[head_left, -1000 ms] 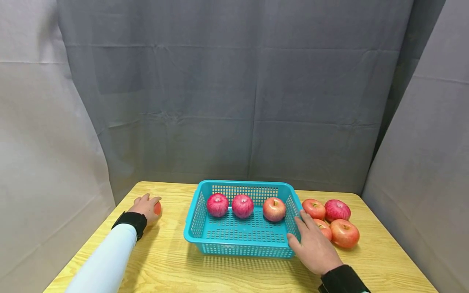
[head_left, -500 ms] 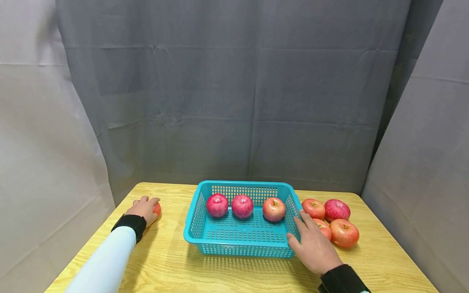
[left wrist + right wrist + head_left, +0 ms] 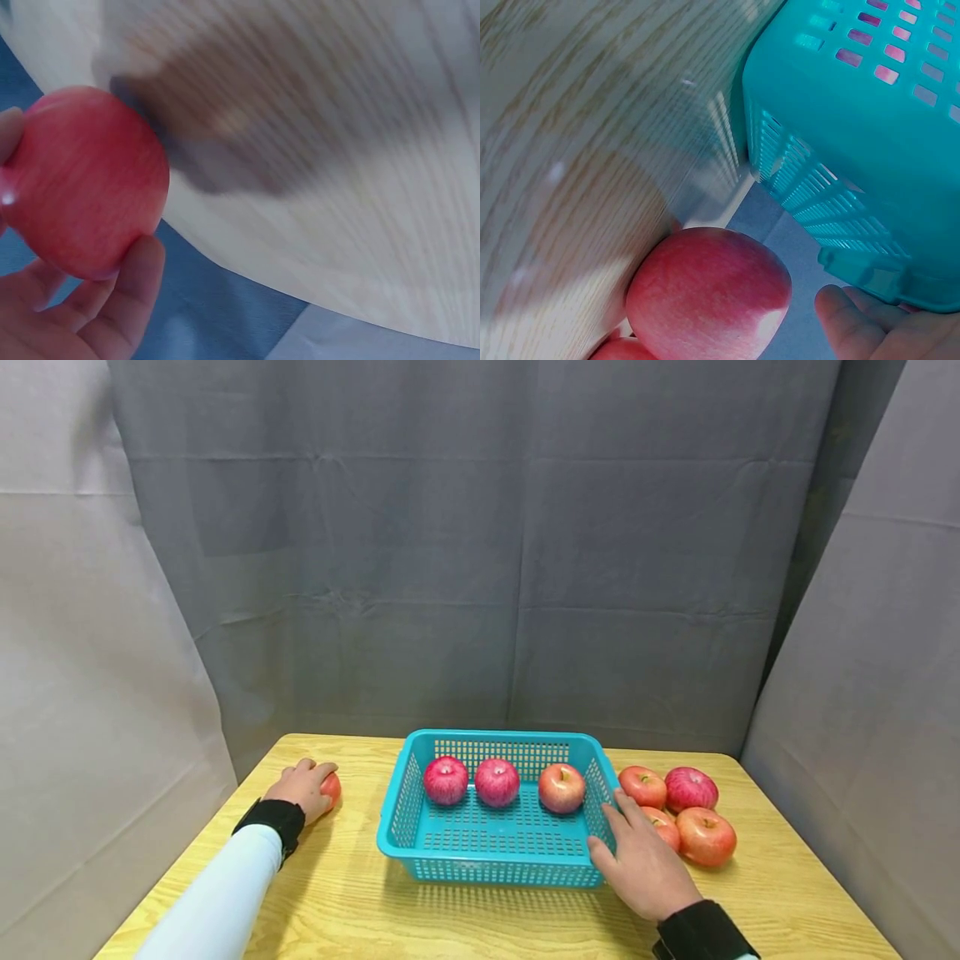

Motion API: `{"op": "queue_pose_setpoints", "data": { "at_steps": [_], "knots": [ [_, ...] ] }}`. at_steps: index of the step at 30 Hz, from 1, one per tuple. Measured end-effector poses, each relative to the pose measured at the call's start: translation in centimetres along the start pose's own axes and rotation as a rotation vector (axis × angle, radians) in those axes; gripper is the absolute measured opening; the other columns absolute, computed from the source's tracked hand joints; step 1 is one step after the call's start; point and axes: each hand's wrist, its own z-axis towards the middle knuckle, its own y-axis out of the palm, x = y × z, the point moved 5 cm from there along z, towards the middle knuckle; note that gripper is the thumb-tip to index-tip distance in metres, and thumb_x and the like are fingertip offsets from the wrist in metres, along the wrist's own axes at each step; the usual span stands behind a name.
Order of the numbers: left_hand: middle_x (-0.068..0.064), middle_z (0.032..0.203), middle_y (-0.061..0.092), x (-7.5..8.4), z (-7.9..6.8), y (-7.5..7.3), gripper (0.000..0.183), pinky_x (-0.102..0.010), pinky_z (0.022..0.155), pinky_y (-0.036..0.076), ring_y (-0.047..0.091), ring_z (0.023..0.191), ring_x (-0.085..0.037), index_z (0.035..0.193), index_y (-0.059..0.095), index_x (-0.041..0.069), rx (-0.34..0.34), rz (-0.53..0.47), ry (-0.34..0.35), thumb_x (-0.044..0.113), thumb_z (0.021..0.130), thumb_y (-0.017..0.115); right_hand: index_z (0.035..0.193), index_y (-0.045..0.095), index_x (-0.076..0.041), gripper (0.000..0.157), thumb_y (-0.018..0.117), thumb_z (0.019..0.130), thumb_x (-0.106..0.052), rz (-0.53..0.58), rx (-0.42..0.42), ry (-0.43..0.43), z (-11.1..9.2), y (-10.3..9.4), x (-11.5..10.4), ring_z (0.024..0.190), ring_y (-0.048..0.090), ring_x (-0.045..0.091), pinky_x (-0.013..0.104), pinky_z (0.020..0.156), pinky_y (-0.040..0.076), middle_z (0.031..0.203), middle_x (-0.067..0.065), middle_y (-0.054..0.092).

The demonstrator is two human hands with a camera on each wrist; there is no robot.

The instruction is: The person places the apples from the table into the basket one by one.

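Observation:
At the left of the table my left hand [image 3: 303, 789] holds a red apple [image 3: 331, 789]. In the left wrist view the fingers [image 3: 135, 281] curl round this apple [image 3: 90, 184], close to the table top. My right hand [image 3: 647, 864] rests on the right rim of a blue plastic basket [image 3: 495, 868], its fingers fairly straight. The basket holds two dark red apples, a left one [image 3: 446, 780] and a middle one [image 3: 497, 782], plus a lighter apple [image 3: 561, 789] on the right. The right wrist view has the fingertips [image 3: 844, 319] at the basket's rim [image 3: 900, 281].
Several apples sit together right of the basket: a dark red apple [image 3: 691, 790], a lighter apple [image 3: 706, 837] in front, and others partly behind my right hand. The wooden table [image 3: 337, 910] reaches a grey curtain [image 3: 420, 568] at the back, with pale cloth [image 3: 82, 693] at the sides.
My left hand has shifted slightly to the right together with the apple, and more of that apple shows. The right hand and the basket have hardly moved.

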Motion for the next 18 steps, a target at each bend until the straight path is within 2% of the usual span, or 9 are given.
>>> {"op": "queue_pose_setpoints", "data": {
  "at_steps": [10,18],
  "knots": [
    [-0.023,0.123,0.049,1.8,0.9,-0.8,0.053,-0.063,0.08,0.047,0.046,0.101,-0.043,0.132,0.053,0.015,0.047,-0.029,0.059,0.021,0.082,0.07,0.136,0.046,0.001,0.07,0.042,0.095,-0.056,0.008,0.011,-0.009,0.0,-0.1,0.0,0.134,0.022,0.036,0.061,0.099,0.036,0.149,0.021,0.026],
    [-0.02,0.122,0.05,4.4,0.9,-2.9,0.053,-0.059,0.08,0.048,0.047,0.102,-0.04,0.132,0.054,0.015,0.107,-0.052,0.145,0.02,0.082,0.069,0.136,0.046,0.002,0.071,0.042,0.095,-0.056,0.01,0.001,-0.003,0.1,0.0,0.1,0.133,0.022,0.036,0.061,0.1,0.035,0.15,0.021,0.026]
  ]
}}
